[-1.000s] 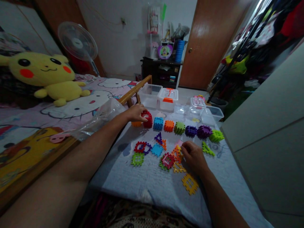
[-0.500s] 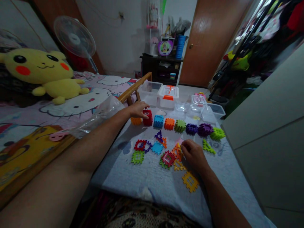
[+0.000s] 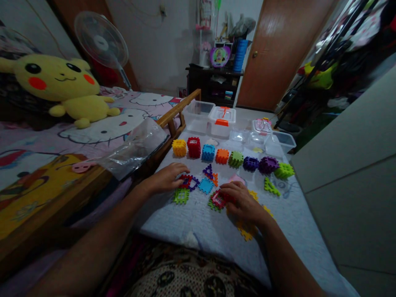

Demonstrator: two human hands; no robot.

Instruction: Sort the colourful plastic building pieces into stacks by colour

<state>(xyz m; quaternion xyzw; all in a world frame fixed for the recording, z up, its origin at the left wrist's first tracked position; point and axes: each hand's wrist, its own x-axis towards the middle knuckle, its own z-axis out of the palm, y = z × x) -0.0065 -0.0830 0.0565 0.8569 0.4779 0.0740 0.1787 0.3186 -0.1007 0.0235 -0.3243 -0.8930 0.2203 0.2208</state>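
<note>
My left hand (image 3: 168,178) is over the left edge of a red square interlocking tile (image 3: 185,181), thumb and fingers apart. A purple tile (image 3: 194,183) and a green square tile (image 3: 181,196) lie against that red one. My right hand (image 3: 243,199) has its thumb and fingers closed on another red square tile (image 3: 218,199), which overlaps a green tile (image 3: 213,206). Yellow tiles (image 3: 246,232) are partly hidden beneath this hand. Between the hands lie a light-blue square tile (image 3: 206,185), a purple triangle (image 3: 208,170) and an orange piece (image 3: 214,178).
Behind the loose tiles runs a row of colour-sorted stacks, from yellow (image 3: 179,148) and red (image 3: 194,147) to bright green (image 3: 284,170). Clear plastic boxes (image 3: 222,121) stand farther back. A wooden rail (image 3: 173,113) borders the left side. A green triangle (image 3: 271,187) lies at right.
My left hand has left the red stack and come down toward me to the loose red tile. My right hand has moved left from the orange and yellow pieces onto the other red tile.
</note>
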